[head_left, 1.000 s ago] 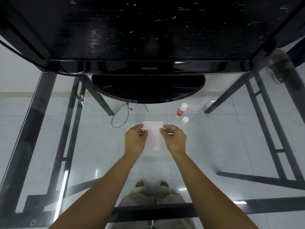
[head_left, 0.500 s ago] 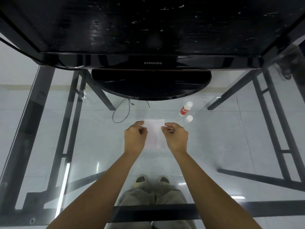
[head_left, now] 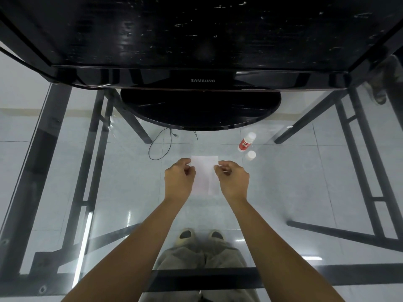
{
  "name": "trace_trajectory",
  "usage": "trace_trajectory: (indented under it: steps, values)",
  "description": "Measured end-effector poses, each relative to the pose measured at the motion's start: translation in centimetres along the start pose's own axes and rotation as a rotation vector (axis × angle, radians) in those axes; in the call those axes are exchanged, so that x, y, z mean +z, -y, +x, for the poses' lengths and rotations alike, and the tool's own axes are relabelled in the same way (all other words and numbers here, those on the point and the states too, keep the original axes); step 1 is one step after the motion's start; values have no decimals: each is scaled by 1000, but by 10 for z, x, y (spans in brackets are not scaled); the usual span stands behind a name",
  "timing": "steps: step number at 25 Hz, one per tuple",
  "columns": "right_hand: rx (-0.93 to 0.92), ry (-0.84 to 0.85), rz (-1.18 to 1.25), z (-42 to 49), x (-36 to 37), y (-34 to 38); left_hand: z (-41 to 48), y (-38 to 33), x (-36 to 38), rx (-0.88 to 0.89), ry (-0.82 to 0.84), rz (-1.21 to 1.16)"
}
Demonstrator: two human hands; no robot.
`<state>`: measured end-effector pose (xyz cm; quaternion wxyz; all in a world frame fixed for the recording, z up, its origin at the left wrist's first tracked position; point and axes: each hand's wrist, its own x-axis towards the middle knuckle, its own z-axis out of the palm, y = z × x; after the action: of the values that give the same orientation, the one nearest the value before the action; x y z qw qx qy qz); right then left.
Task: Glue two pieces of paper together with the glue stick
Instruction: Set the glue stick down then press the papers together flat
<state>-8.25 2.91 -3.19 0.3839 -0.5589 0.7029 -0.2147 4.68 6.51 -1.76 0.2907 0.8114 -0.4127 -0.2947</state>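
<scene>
Between both hands [head_left: 204,178], white paper [head_left: 204,165], pinched at edges

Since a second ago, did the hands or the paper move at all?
Nothing really moved; only the camera shifted slightly. The left hand and right hand still pinch the paper by its sides over the glass table. The glue stick and its white cap lie where they were.

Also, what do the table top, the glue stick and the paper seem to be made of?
Table top: clear glossy glass; shoes show through it, and lights reflect.
Glue stick: probably smooth plastic, white with a red label.
Paper: thin matte white sheet, seemingly ordinary paper.
</scene>
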Motion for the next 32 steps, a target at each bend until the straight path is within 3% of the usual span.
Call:
trace_trajectory:
  steps: [24, 26, 29, 32]
  values:
    - [-88, -66, -115, 3, 10, -5, -3, 1, 14, -11, -64, 104]
    - [-151, -40, -177, 2, 10, -7, -5, 2, 15, -5, -74, 102]
    - [-389, -56, -430, -2, 8, -14, -6, 2, 15, 39, -91, 109]
    - [-589, 134, -610, -5, 6, -21, -7, 4, 14, 77, -96, 137]
